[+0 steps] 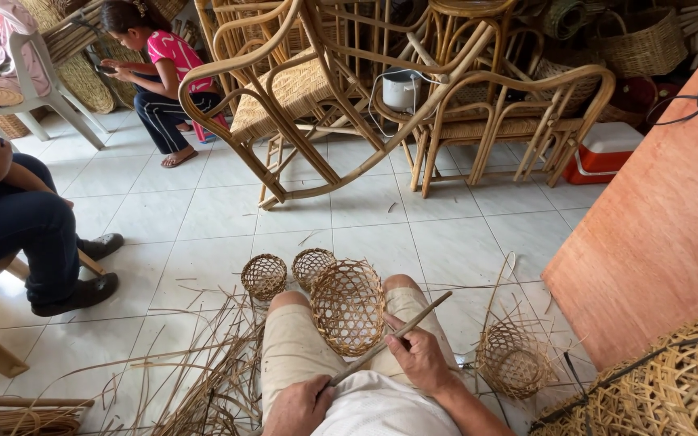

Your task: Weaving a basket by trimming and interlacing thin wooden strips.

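Head view, looking down at a seated lap. Right hand (418,355) closed around a thin rattan stick (393,336), gripping its middle; stick slanting from 7 o'clock up to 1 o'clock. Left hand (300,404) at 6 o'clock, fingers curled onto the stick's lower end. Open-weave oval basket (347,308) resting upright between the knees, just beside the stick's upper half, at centre. Two small round woven baskets on the tiled floor (203,218) beyond the knees: one (263,276) at 11 o'clock of the oval basket, another (312,266) touching its top edge. Unfinished basket with loose spokes (514,358) on the floor at 3 o'clock of the right hand. Loose rattan strips (203,363) scattered at 9 o'clock of the lap. Large woven basket (672,387) at 4 o'clock. Rattan chairs (300,89) stacked at 12 o'clock; red and white cooler (605,149) at 2 o'clock. Seated person in jeans (18,226) at 9 o'clock; crouching person in pink top (163,73) at 11 o'clock.
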